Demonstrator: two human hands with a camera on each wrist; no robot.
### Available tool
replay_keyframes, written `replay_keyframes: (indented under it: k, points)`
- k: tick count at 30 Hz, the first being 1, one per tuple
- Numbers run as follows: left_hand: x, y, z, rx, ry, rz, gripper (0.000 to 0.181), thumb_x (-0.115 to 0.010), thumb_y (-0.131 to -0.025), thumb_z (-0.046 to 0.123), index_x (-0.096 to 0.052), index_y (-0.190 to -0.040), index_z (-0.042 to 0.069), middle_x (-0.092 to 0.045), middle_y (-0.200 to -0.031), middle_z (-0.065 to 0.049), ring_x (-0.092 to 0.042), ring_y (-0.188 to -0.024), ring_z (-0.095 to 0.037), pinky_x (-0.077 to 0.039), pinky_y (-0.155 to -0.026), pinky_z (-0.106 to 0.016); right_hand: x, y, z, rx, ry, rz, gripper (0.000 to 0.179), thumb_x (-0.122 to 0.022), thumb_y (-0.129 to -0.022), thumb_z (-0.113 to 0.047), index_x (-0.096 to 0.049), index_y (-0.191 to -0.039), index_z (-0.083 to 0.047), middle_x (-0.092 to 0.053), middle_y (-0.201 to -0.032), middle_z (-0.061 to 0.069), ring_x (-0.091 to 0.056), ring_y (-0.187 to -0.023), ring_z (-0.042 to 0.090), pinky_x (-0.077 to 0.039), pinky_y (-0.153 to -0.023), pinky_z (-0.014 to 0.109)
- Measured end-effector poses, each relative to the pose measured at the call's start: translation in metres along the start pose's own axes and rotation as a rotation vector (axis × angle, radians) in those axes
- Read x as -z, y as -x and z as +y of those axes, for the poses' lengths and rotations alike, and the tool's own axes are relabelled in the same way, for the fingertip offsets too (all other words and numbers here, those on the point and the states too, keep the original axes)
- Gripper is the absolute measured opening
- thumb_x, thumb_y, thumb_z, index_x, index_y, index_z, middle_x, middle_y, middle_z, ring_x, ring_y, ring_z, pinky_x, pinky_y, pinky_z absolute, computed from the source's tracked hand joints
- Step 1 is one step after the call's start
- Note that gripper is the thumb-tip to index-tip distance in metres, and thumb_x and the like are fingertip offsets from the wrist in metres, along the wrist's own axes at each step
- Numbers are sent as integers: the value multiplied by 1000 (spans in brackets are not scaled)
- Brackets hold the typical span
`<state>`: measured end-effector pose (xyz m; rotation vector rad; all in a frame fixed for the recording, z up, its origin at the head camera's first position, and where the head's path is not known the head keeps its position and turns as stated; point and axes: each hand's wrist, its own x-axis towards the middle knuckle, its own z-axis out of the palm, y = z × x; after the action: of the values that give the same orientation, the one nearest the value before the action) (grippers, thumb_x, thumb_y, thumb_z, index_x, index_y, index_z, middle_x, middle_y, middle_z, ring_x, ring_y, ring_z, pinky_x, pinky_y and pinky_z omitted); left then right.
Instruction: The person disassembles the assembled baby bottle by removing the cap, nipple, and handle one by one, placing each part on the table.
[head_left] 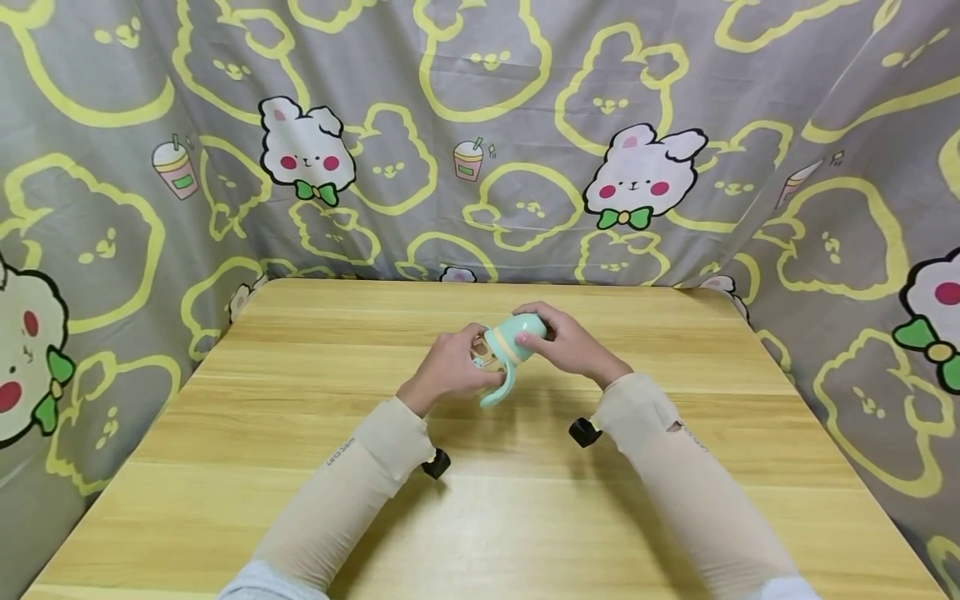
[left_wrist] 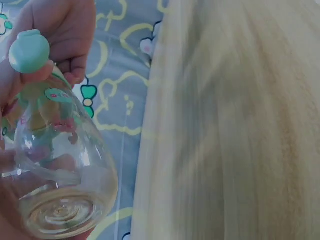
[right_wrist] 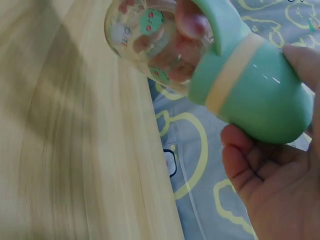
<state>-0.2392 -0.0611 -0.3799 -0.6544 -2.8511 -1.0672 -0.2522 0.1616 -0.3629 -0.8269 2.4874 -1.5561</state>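
Note:
A baby bottle (head_left: 498,343) with a mint-green domed cap, a cream band and a clear printed body is held tilted over the table. My left hand (head_left: 453,364) grips the clear body, while my right hand (head_left: 572,343) holds the domed cap with thumb and fingers. Seen in the right wrist view, the cap (right_wrist: 270,95) sits on the bottle beside a curved green handle (right_wrist: 222,25). The left wrist view shows the rounded clear base (left_wrist: 65,210), a pale tube inside it, and the handle's round green end (left_wrist: 30,51).
The wooden table (head_left: 300,467) spreads beneath both arms. A grey curtain (head_left: 420,58) with yellow outlines and white rabbits surrounds its back and sides. Black wrist cameras (head_left: 585,432) stick out from the beige sleeves.

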Motion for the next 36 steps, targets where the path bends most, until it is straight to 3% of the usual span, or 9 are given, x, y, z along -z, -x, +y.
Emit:
replay_keyframes:
  k: [3,6,12,14,17,23,31,36]
  points:
    - [-2,0,0,-10,-19,-7,66,-78,-71,44,-57,-123,9,-63,-99,-3,-59,-83,-16,-51,-72,-32,1,2,-1,17,32,-16,36,-57,-99,-19,-50,-131,-4,-56,-108,15,-57,-90,26,-50,-79,43]
    - [-4,1,0,-49,-91,30,65,-78,-72,44,-57,-122,9,-64,-95,-4,-59,-77,-15,-50,-67,-31,-1,1,-3,5,107,8,35,-54,-100,-24,-51,-129,-5,-58,-99,15,-59,-81,27,-51,-70,37]
    - [-8,3,1,-182,-271,170,60,-78,-68,42,-59,-113,8,-60,-81,0,-52,-61,-13,-44,-51,-27,-10,-7,-10,-184,203,95,54,-44,-98,-55,-58,-115,-6,-61,-77,11,-59,-53,26,-50,-50,34]
    - [-8,4,2,-196,-292,197,59,-79,-68,43,-59,-112,8,-60,-82,1,-53,-61,-12,-44,-52,-27,-12,-8,-11,-244,193,114,56,-47,-94,-59,-60,-110,-8,-62,-74,11,-59,-51,25,-49,-48,34]
    - [-7,5,3,-181,-284,184,63,-80,-69,44,-59,-116,7,-64,-86,-1,-56,-65,-13,-46,-55,-28,-13,-9,-11,-282,161,124,50,-55,-91,-58,-62,-105,-11,-62,-74,10,-59,-55,30,-49,-51,35]
    - [-3,4,1,-138,-206,101,68,-79,-70,44,-58,-123,6,-68,-94,-7,-63,-76,-17,-52,-66,-32,-10,-6,-7,-226,115,115,38,-63,-92,-45,-62,-115,-14,-62,-89,11,-58,-65,25,-51,-57,33]
    - [2,3,1,-50,-126,16,69,-77,-71,47,-56,-126,10,-65,-101,-6,-61,-84,-19,-51,-72,-34,-4,-2,-4,-93,55,45,37,-64,-94,-31,-58,-125,-12,-59,-99,13,-57,-77,24,-51,-65,39]
    - [1,4,2,-112,-186,57,66,-78,-71,43,-59,-123,7,-66,-96,-6,-61,-76,-17,-51,-66,-32,-4,1,-6,-109,62,13,38,-59,-97,-31,-53,-129,-10,-57,-101,15,-58,-77,25,-52,-67,42]
